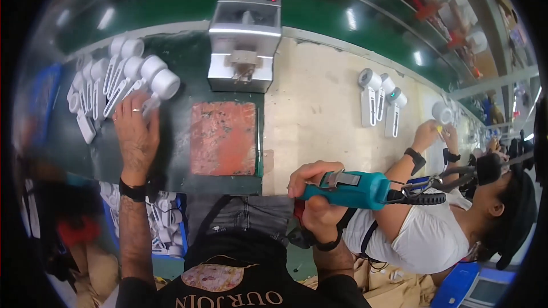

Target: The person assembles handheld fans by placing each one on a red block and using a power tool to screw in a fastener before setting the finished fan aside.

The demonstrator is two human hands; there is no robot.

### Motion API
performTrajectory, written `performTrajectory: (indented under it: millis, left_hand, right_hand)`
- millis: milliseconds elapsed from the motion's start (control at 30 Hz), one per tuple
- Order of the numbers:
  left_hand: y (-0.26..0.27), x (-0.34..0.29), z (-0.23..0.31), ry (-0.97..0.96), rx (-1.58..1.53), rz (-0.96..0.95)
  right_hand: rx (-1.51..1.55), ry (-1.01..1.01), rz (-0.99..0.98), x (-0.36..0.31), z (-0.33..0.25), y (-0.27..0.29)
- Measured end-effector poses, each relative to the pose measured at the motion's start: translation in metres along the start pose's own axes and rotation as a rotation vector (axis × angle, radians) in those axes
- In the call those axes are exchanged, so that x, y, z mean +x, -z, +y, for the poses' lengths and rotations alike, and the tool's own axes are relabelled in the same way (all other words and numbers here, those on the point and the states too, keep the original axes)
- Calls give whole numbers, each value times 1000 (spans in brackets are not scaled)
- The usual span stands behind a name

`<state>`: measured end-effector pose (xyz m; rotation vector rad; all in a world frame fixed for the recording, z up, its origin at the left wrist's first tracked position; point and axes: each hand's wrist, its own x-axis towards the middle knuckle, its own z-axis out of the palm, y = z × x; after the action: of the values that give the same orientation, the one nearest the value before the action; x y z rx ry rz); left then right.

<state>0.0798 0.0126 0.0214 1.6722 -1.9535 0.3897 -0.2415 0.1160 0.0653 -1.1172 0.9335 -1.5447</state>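
At the left of the bench, my left hand (137,125) has its fingers closed around the handle of a white round-headed device (151,103), which looks like a small handheld fan. The fingers hide part of that handle. Beyond and beside it lie several more such white devices (85,94), their slotted handles pointing toward me. My right hand (319,205) grips a teal electric screwdriver (357,190), held above the front edge of the bench. Its body lies roughly sideways, with the cord end to the right; its tip is hidden by my hand.
A silver screw feeder (245,51) stands at the back, behind a worn red pad (224,138). Three white devices (381,100) lie on the right bench top. A co-worker (422,234) sits close on the right. A blue crate (181,222) of white parts sits below the bench edge.
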Motion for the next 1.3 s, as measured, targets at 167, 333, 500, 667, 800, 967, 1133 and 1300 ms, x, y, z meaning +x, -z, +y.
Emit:
performTrajectory:
  millis: [167, 333, 500, 667, 800, 967, 1133, 1300]
  left_hand:
    - [-21, 61, 157, -27, -1006, -334]
    - [-135, 103, 321, -129, -1014, -521]
    - [-176, 105, 385, -43, -805, -625]
    - [-164, 111, 359, -6, -802, -599]
    - [-110, 99, 286, -244, -895, -335]
    - [-37, 60, 182, -387, -902, -235]
    - [-18, 20, 109, -246, -921, -513]
    - [-31, 4, 82, -296, -683, -453]
  right_hand:
    - [-4, 5, 68, -6, -2, 23]
    - [-30, 6, 98, -1, -11, 20]
    - [-109, -4, 164, -15, -21, 29]
    - [-164, 70, 213, -16, -16, 44]
    - [-231, 130, 256, -6, -6, 56]
    - [-230, 108, 184, 11, 1, 44]
    - [-154, 151, 74, 38, -7, -8]
    - [59, 265, -86, 106, 10, -49]
